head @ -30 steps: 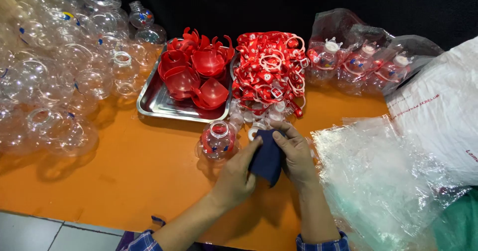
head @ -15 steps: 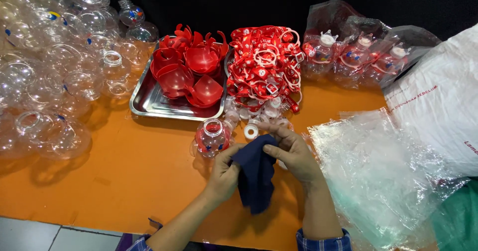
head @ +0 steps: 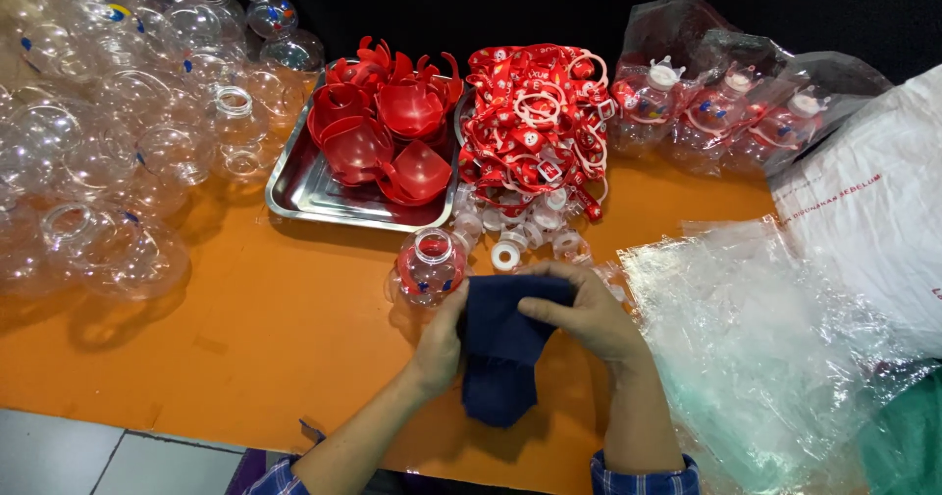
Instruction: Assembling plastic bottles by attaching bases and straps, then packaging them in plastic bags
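A dark blue cloth (head: 502,358) hangs between both hands over the orange table (head: 245,338). My left hand (head: 439,343) grips its left edge and my right hand (head: 587,311) pinches its upper right part, fingers laid across it. Just above my left hand stands a clear round bottle (head: 430,264) with a red base and coloured dots. Small white rings (head: 507,253) and clear caps lie right behind the cloth.
A steel tray (head: 299,196) holds red cup-shaped parts (head: 388,132). Beside it lies a heap of red straps and white rings (head: 535,122). Many clear bottles (head: 108,152) crowd the left. Bagged bottles (head: 726,103) sit at back right, clear plastic bags (head: 765,348) at right.
The cloth was bunched between both hands a second ago. It now hangs longer, spread downward, with both hands slightly lower and nearer the table's front edge.
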